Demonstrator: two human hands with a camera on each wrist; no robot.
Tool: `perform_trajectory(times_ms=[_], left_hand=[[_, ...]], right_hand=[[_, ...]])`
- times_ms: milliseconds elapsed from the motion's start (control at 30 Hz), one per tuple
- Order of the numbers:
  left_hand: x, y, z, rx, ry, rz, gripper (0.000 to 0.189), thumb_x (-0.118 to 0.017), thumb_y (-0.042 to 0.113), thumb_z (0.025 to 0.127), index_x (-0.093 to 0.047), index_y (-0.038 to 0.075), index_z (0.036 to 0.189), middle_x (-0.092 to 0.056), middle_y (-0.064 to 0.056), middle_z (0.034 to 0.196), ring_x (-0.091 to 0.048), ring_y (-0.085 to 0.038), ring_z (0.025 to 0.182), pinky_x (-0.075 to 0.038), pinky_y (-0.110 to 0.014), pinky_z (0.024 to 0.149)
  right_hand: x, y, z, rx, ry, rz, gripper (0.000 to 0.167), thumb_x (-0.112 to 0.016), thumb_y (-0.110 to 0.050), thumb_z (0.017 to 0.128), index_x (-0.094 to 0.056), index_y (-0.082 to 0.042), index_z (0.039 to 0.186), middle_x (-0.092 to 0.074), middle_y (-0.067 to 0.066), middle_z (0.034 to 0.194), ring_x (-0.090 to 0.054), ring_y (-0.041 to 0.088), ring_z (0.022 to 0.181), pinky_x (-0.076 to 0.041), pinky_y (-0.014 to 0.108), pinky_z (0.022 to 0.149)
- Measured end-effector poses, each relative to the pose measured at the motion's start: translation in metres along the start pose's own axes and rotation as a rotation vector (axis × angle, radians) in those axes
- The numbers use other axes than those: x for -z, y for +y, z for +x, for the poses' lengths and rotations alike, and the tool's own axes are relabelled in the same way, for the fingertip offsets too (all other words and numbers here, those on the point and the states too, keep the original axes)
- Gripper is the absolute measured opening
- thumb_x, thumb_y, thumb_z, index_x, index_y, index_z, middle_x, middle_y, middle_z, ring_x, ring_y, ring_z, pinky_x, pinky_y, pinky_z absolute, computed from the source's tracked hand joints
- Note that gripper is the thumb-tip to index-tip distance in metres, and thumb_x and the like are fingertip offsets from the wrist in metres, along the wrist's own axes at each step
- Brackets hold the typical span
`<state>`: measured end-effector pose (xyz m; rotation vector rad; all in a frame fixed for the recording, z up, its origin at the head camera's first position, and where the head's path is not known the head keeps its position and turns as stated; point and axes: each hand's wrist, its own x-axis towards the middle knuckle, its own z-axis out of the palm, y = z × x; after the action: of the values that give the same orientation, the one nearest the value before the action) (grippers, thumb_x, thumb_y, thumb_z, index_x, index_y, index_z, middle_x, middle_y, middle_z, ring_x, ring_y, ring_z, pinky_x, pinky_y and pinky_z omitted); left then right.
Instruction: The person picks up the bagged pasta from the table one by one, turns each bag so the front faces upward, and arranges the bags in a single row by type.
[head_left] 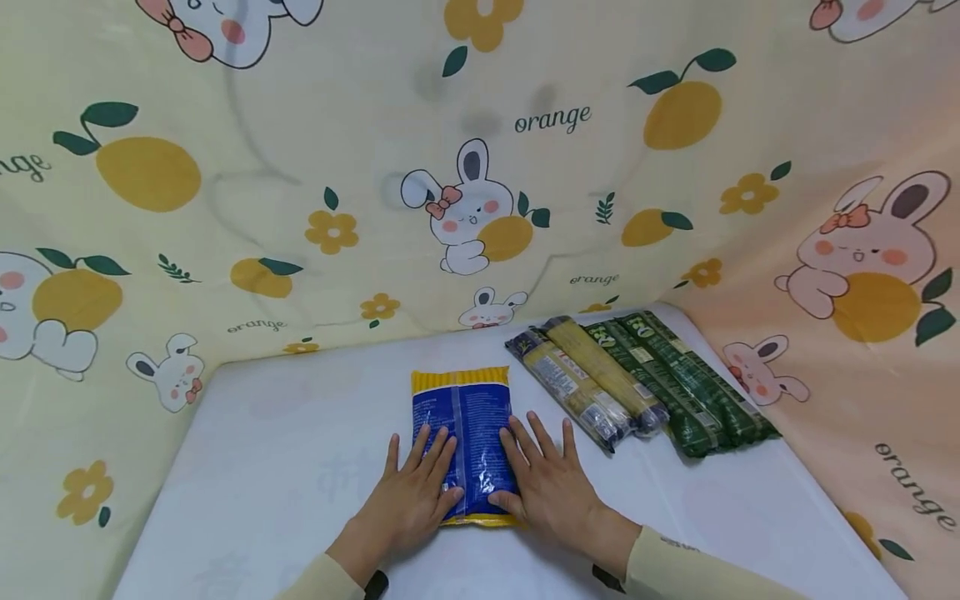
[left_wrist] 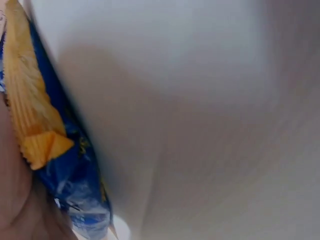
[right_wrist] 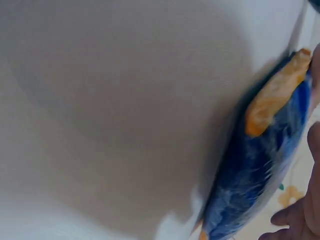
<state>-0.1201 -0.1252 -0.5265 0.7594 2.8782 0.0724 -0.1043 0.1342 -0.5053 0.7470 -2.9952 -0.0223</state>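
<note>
A blue plastic packet with yellow ends [head_left: 480,446] lies on the white table, its printed side with a lengthwise seam facing up. My left hand [head_left: 411,498] rests along its left side, fingers straight and spread, thumb near the lower part. On the opposite side my right hand [head_left: 558,493] touches the edge with extended fingers, its thumb over the lower right corner. From the left wrist the packet's crimped yellow end and blue side [left_wrist: 75,182] show beside part of the hand [left_wrist: 17,200]. The right wrist view has the packet's plump end [right_wrist: 250,170] next to a few fingers [right_wrist: 305,205].
To the right at the back, two long packs of yellowish noodle-like sticks [head_left: 573,387] lie beside two dark green long packs [head_left: 682,383]. A cloth printed with rabbits and oranges [head_left: 337,125] hangs behind and along the sides of the table [head_left: 300,450].
</note>
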Motion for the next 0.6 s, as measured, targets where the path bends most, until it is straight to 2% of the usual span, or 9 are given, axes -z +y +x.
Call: perform_trajectory(times_ms=[167,300,433,600], left_hand=[[0.001,0.005,-0.010,0.022,-0.013,-0.002,0.078,-0.022,0.066,0.109,-0.017,0.018,0.171,-0.013,-0.004,0.178,-0.003,-0.031,0.165,0.003,-0.070,0.127],[0.011,0.005,-0.007,0.020,0.037,0.030,0.075,-0.030,0.064,0.110,-0.029,0.017,0.168,-0.026,-0.008,0.175,-0.013,-0.035,0.164,-0.004,-0.074,0.124],[0.028,0.001,0.008,0.023,0.117,0.068,0.067,-0.036,0.058,0.111,-0.042,0.017,0.163,-0.041,-0.012,0.168,-0.028,-0.040,0.159,-0.017,-0.077,0.121],[0.058,-0.001,0.041,0.020,0.180,0.105,0.060,-0.039,0.054,0.112,-0.048,0.017,0.159,-0.049,-0.010,0.161,-0.040,-0.037,0.152,-0.026,-0.073,0.121]], right_hand=[[-0.007,0.001,-0.001,0.025,-0.033,-0.037,0.087,-0.039,-0.077,0.100,-0.042,-0.018,0.163,-0.033,0.010,0.172,-0.020,0.038,0.162,-0.014,0.074,0.123],[-0.011,0.001,0.000,0.039,-0.016,-0.069,0.086,-0.037,-0.078,0.100,-0.042,-0.020,0.163,-0.032,0.009,0.173,-0.020,0.038,0.162,-0.013,0.074,0.123],[-0.012,0.002,-0.001,0.042,0.000,-0.079,0.085,-0.038,-0.078,0.100,-0.044,-0.020,0.162,-0.033,0.009,0.172,-0.021,0.038,0.162,-0.014,0.074,0.123],[-0.010,0.001,-0.008,0.009,0.024,-0.101,0.082,-0.043,-0.077,0.100,-0.051,-0.019,0.158,-0.039,0.009,0.170,-0.028,0.038,0.160,-0.018,0.073,0.123]])
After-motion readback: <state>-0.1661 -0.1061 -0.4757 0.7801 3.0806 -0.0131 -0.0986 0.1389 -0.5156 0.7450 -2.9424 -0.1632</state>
